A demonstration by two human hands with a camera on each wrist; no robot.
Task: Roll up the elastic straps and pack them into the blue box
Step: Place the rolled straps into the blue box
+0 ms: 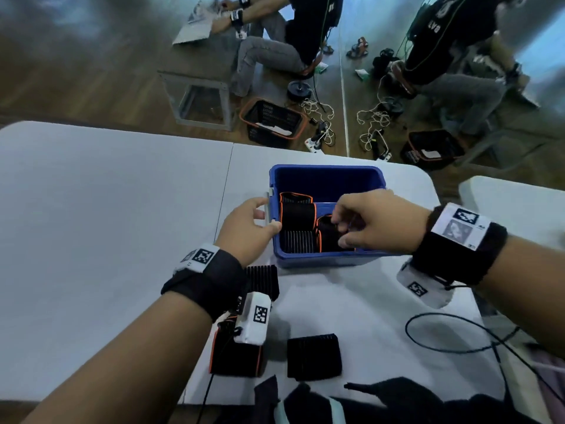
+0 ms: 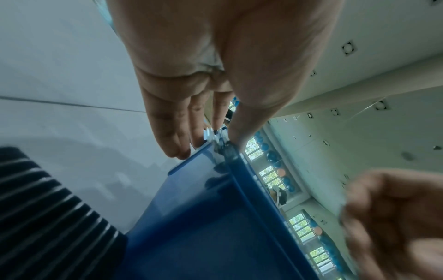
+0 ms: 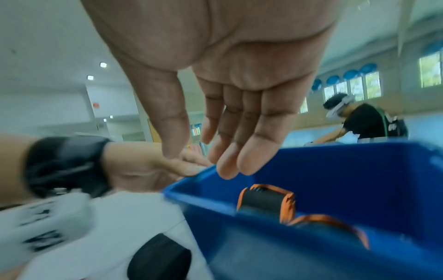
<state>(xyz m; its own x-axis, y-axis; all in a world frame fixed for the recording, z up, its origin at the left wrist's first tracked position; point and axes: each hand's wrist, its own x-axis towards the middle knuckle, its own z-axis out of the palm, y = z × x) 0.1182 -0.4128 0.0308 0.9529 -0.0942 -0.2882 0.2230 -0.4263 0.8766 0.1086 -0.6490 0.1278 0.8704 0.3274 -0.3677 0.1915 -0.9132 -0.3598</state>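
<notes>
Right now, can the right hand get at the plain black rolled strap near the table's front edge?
Likely yes. The right hand is open and empty above the blue box, and the plain black rolled strap lies uncovered on the white table, with only bare tabletop between it and the box.

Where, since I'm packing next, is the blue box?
Head view: the blue box sits on the table, right of centre, left hand holding its rim, right hand over it.

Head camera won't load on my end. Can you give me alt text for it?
A left hand holds the left rim of a blue box on a white table while the right hand hovers open over rolled straps inside. More black straps lie on the table nearer the camera.
</notes>
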